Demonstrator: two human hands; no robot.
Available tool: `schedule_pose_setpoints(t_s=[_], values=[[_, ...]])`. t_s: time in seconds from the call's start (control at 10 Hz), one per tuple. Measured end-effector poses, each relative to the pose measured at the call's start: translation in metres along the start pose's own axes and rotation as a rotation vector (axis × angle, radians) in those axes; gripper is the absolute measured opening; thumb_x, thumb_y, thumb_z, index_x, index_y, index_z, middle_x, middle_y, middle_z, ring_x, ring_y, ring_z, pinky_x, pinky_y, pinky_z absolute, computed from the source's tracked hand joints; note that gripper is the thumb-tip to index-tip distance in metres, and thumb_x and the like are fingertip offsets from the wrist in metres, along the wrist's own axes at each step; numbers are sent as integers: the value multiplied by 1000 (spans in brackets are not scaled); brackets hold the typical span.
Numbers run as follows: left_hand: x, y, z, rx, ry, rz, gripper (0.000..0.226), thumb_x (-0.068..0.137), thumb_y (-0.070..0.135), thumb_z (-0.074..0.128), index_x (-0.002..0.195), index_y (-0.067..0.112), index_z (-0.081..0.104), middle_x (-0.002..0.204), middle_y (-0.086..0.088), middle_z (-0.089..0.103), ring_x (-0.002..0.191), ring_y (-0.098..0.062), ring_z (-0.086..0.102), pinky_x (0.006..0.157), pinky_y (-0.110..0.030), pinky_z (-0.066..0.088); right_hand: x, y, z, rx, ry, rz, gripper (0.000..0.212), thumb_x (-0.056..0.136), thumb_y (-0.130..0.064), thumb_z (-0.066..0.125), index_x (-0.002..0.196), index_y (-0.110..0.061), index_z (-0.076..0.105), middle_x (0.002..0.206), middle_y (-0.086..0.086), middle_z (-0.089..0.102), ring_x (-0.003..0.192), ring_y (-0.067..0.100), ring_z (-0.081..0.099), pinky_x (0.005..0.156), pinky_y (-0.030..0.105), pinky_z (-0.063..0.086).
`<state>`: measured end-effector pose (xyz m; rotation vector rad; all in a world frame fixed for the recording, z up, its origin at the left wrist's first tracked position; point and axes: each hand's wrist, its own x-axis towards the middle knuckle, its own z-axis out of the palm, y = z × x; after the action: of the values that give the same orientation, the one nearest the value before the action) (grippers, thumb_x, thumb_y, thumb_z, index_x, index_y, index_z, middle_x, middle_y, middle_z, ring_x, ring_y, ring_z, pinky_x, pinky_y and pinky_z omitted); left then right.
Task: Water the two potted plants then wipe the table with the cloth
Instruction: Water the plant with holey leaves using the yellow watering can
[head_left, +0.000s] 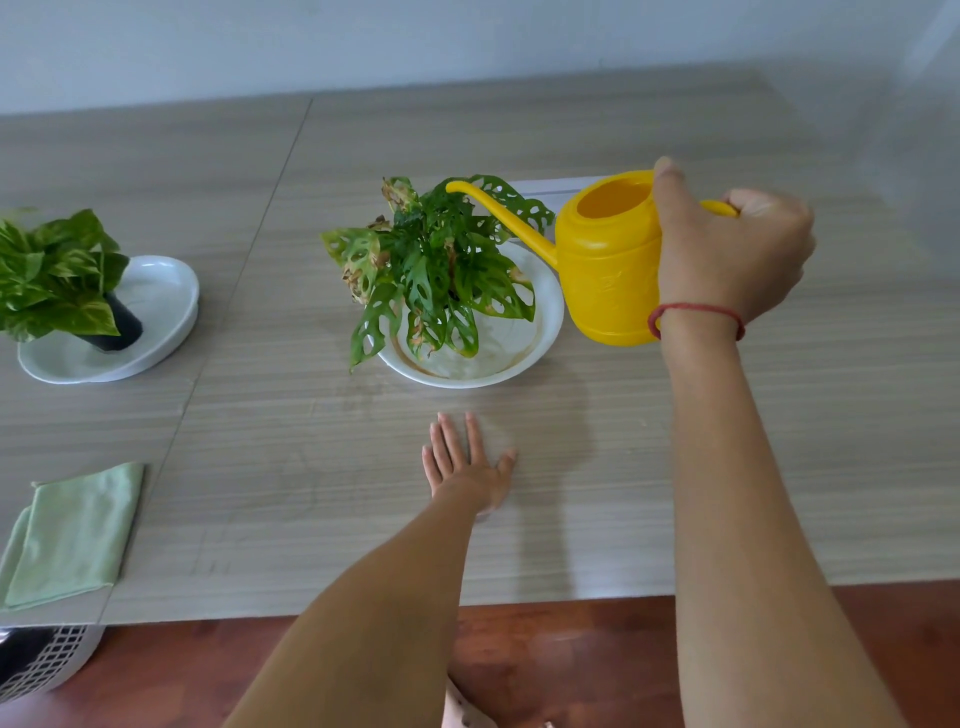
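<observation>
Wood-grain table (571, 130), holed-leaf plant in hand, second plant and cloth waiting at the left.

Centre plant (436, 270) sits in its white dish (545, 322); the right hand (727, 260) grips the yellow watering can (608, 280) by its handle, spout tip over the leaves. Judging from this, tip slowly and aim at the soil, so the shallow dish doesn't overflow. The left hand (467, 467) lies flat and empty on the table. The other plant (57, 275) and folded green cloth (72, 535) are well apart.

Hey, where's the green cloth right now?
In the head view, the green cloth lies folded at the table's near left edge, in front of the left potted plant, well left of the flat left hand.
</observation>
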<state>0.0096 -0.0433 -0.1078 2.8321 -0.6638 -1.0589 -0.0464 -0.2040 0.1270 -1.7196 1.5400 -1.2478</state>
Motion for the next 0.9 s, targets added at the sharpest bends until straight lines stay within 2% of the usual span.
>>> schedule_pose_setpoints(t_s=[0.3, 0.5, 0.7, 0.8, 0.9], values=[[0, 0, 1, 13, 5, -5, 77, 95, 64, 10, 144, 22, -33, 147, -12, -45, 138, -25, -38, 114, -42, -20, 4, 11, -3, -11, 6, -27, 68, 65, -60, 67, 45, -9, 26, 48, 3, 26, 61, 27, 37, 57, 31, 28], [-1, 0, 0, 7, -2, -9, 77, 95, 64, 10, 145, 23, -32, 147, -12, -45, 138, -25, -38, 114, -42, -20, 7, 3, 0, 19, 26, -35, 68, 64, -61, 67, 45, -10, 26, 54, 5, 33, 61, 25, 36, 56, 31, 27], [-3, 1, -3, -8, -8, -7, 79, 95, 65, 12, 147, 23, -30, 148, -11, -43, 139, -24, -37, 116, -42, -18, 1, -8, 1, 64, -24, -75, 67, 64, -56, 71, 41, -12, 26, 44, 0, 24, 58, 24, 34, 56, 29, 28], [-3, 2, -5, -7, -20, -12, 79, 95, 65, 13, 147, 23, -29, 148, -11, -43, 139, -24, -37, 116, -43, -18, -2, -8, 2, 64, -48, -98, 68, 64, -58, 70, 43, -10, 27, 47, 0, 27, 57, 24, 37, 56, 28, 29], [-3, 2, -5, -6, -25, -14, 79, 95, 65, 13, 147, 24, -29, 148, -11, -43, 139, -24, -36, 116, -42, -17, -4, -7, 0, 50, -61, -107, 68, 64, -57, 70, 43, -10, 26, 46, 1, 26, 49, 21, 33, 51, 28, 24]])
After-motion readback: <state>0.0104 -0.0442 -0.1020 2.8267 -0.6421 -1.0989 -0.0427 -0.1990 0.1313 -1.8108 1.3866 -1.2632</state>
